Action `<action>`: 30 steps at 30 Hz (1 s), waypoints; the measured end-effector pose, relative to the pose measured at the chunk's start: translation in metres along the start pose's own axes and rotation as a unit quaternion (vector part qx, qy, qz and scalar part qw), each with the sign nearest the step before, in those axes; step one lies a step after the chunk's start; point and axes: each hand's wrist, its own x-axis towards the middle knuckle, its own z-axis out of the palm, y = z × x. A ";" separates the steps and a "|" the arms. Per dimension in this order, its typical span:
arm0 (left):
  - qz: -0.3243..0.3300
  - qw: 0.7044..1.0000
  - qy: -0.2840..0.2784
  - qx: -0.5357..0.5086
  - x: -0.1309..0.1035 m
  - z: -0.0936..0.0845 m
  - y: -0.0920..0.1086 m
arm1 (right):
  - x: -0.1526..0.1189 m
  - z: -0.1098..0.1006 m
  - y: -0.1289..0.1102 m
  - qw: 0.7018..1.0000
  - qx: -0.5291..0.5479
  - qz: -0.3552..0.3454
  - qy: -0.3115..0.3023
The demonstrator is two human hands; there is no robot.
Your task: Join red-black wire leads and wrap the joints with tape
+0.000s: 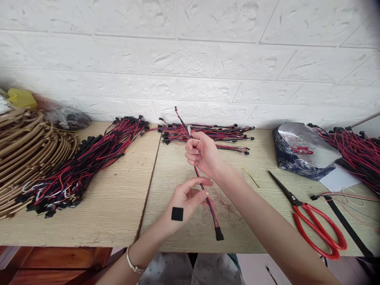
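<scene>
A wire harness of red, black and blue wires runs slantwise above the table in front of me. Its wide black connector hangs at the near end, and a small black plug tips the far end. My right hand is closed round the upper part, just below a small white tag. Lower down, my left hand has the wires between thumb and index finger. A tiny yellow spot shows at the left thumb tip; I cannot tell what it is.
More harnesses lie along the wall, with a big bundle at left beside stacked rattan hoops. At right are red-handled scissors, a patterned bag, another wire pile and a yellow strip.
</scene>
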 end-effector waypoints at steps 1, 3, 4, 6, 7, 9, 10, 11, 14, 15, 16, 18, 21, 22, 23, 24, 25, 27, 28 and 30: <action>-0.005 1.000 0.019 0.000 0.002 0.002 0.001 | 0.001 0.003 0.001 1.000 0.009 -0.010 0.018; -0.011 0.999 0.053 0.005 0.006 0.006 0.001 | 0.003 0.007 0.004 0.998 0.023 -0.025 0.047; -0.012 0.998 0.063 0.009 0.007 0.007 0.001 | 0.004 0.009 0.005 0.998 0.026 -0.028 0.055; -0.014 0.998 0.067 0.016 0.007 0.008 0.000 | 0.006 0.009 0.007 0.997 0.018 -0.030 0.062; -0.014 0.998 0.064 0.020 0.006 0.008 0.000 | 0.005 0.008 0.007 0.997 0.006 -0.033 0.064; -0.016 0.998 0.057 0.032 0.004 0.006 0.001 | -0.002 0.001 0.004 0.996 -0.047 -0.040 0.064; -0.015 0.998 0.056 0.036 0.003 0.004 0.002 | -0.009 -0.005 0.002 0.993 -0.089 -0.043 0.060; -0.014 0.998 0.057 0.038 0.002 0.001 0.004 | -0.018 -0.012 0.000 0.988 -0.139 -0.045 0.054; -0.014 0.997 0.063 0.041 -0.001 -0.006 0.007 | -0.050 -0.034 -0.001 0.956 -0.276 -0.070 0.067; -0.015 0.997 0.068 0.042 -0.001 -0.008 0.008 | -0.060 -0.040 0.002 0.947 -0.287 -0.093 0.107; -0.016 0.996 0.074 0.041 0.000 -0.008 0.008 | -0.069 -0.045 0.008 0.939 -0.283 -0.116 0.157; -0.008 0.995 0.090 0.031 0.001 -0.008 0.009 | -0.082 -0.048 0.026 0.919 -0.259 -0.166 0.247; 0.010 0.995 0.099 0.006 0.004 -0.002 0.007 | -0.087 -0.040 0.056 0.906 -0.234 -0.184 0.301; 0.017 0.995 0.100 -0.003 0.005 0.000 0.007 | -0.086 -0.035 0.065 0.908 -0.223 -0.179 0.306; 0.023 0.994 0.102 -0.011 0.006 0.001 0.006 | -0.085 -0.031 0.072 0.910 -0.211 -0.174 0.311; 0.030 0.994 0.105 -0.016 0.006 0.002 0.006 | -0.085 -0.027 0.077 0.912 -0.198 -0.170 0.316; 0.038 0.993 0.111 -0.018 0.007 0.003 0.005 | -0.085 -0.023 0.081 0.913 -0.180 -0.171 0.323; 0.055 0.990 0.127 -0.014 0.008 0.002 0.004 | -0.087 -0.018 0.087 0.914 -0.143 -0.177 0.336; 0.060 0.989 0.136 -0.012 0.009 0.001 0.004 | -0.090 -0.016 0.090 0.914 -0.129 -0.179 0.339; 0.070 0.984 0.162 -0.017 0.010 -0.002 0.004 | -0.096 -0.012 0.094 0.916 -0.120 -0.175 0.340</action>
